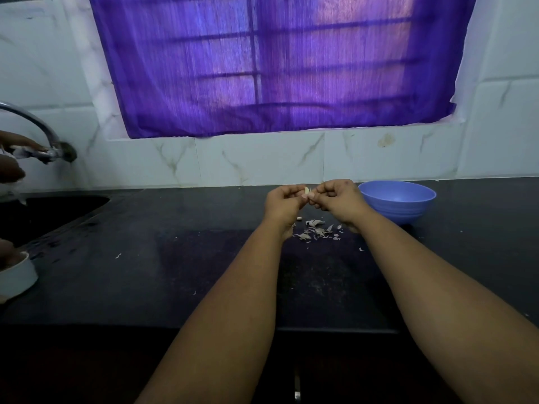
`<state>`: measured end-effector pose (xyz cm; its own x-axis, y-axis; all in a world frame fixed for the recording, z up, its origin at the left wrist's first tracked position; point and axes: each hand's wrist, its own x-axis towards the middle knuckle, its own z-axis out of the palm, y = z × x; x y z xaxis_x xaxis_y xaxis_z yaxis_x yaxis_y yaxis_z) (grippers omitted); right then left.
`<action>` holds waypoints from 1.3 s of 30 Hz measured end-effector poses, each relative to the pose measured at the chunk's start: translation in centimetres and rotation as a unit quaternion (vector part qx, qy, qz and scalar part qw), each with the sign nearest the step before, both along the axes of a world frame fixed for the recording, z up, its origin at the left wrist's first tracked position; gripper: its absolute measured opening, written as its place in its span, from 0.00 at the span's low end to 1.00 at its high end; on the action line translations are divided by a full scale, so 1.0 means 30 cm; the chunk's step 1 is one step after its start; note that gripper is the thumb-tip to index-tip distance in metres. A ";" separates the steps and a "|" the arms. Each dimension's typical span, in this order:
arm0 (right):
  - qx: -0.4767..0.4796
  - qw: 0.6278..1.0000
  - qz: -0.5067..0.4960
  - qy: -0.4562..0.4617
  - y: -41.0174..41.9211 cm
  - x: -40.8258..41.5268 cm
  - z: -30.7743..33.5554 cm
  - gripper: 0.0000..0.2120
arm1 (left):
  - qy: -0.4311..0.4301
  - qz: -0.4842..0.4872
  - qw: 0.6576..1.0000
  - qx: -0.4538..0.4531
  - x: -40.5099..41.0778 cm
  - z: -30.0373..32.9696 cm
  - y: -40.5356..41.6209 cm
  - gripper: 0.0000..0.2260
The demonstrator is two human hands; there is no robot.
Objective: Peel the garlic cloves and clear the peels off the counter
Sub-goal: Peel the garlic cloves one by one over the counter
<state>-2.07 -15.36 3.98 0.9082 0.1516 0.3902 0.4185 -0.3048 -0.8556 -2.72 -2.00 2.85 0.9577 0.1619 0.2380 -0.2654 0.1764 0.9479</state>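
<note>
A pale garlic clove is held up between both hands above the black counter. My left hand grips it with curled fingers. My right hand pinches at its tip with thumb and fingertips. Below the hands lies a small heap of papery garlic peels, and a small whitish garlic piece lies beside them. A blue bowl stands just right of my right hand; its inside looks bare from here.
A sink is sunk into the counter at the left, with a curved tap above it. Another person's hands work at the tap. A white bowl sits at the left edge. Stray peel flecks dot the counter.
</note>
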 end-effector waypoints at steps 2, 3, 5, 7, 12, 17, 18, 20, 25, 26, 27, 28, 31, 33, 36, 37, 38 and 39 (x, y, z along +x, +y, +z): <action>0.006 1.000 0.001 0.002 0.001 0.001 0.002 0.01 | 0.000 0.003 1.000 0.006 0.001 0.001 0.000 0.11; 0.000 1.000 -0.004 0.000 0.002 0.004 0.003 0.02 | 0.000 0.005 1.000 0.010 0.000 0.001 -0.001 0.11; -0.024 0.999 -0.017 -0.012 0.005 0.007 0.002 0.03 | -0.001 0.009 1.000 0.013 -0.004 0.001 -0.001 0.11; -0.061 0.997 -0.038 -0.034 0.007 0.012 -0.001 0.05 | -0.003 0.014 1.000 0.012 -0.006 -0.001 -0.002 0.10; -0.130 0.985 -0.091 -0.067 0.002 0.018 0.000 0.06 | -0.007 0.016 0.999 0.029 -0.013 -0.002 -0.009 0.07; -0.154 0.979 -0.105 -0.081 0.012 0.006 0.006 0.08 | -0.008 0.002 1.000 0.015 -0.014 -0.003 -0.011 0.04; -0.153 0.979 -0.103 -0.083 0.015 0.004 0.008 0.09 | -0.008 -0.005 1.000 0.006 -0.015 -0.002 -0.010 0.03; -0.147 0.982 -0.091 -0.078 0.018 0.002 0.011 0.08 | -0.005 -0.017 1.000 -0.018 -0.015 -0.001 -0.007 0.03; -0.121 0.990 -0.054 -0.040 0.022 -0.001 0.013 0.06 | -0.002 -0.042 0.997 -0.065 -0.011 0.001 -0.005 0.07; -0.114 0.992 -0.050 -0.030 0.021 -0.002 0.012 0.06 | -0.001 -0.045 0.996 -0.071 -0.011 0.002 -0.005 0.07; -0.105 0.993 -0.047 -0.021 0.021 -0.001 0.012 0.07 | 0.001 -0.047 0.996 -0.080 -0.011 0.003 -0.004 0.07; -0.096 0.994 -0.045 -0.012 0.020 0.001 0.011 0.08 | 0.003 -0.047 0.995 -0.090 -0.010 0.004 -0.002 0.07; -0.075 0.996 -0.045 0.004 0.021 0.006 0.009 0.10 | 0.008 -0.047 0.994 -0.096 -0.009 0.007 0.001 0.07; -0.051 0.998 -0.044 0.013 0.022 0.002 0.013 0.12 | 0.008 -0.045 0.995 -0.085 -0.006 0.004 0.002 0.07; -0.013 0.998 -0.050 0.027 0.012 -0.008 0.030 0.14 | 0.005 -0.040 0.998 -0.052 -0.006 0.000 0.000 0.08; -0.011 0.998 -0.060 0.031 0.007 -0.011 0.035 0.15 | 0.005 -0.037 0.998 -0.042 -0.007 0.000 -0.001 0.09; -0.013 0.997 -0.073 0.033 0.002 -0.013 0.039 0.15 | 0.005 -0.034 0.999 -0.035 -0.006 -0.001 -0.002 0.09; -0.011 0.996 -0.084 0.035 -0.002 -0.012 0.040 0.16 | 0.007 -0.031 0.999 -0.032 -0.006 -0.002 -0.003 0.09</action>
<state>-2.42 -15.41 5.19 0.9462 0.0027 0.3237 0.2997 -0.3853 -0.8728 -2.89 -2.07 2.80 0.9698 0.1157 0.2147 -0.2378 0.2527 0.9379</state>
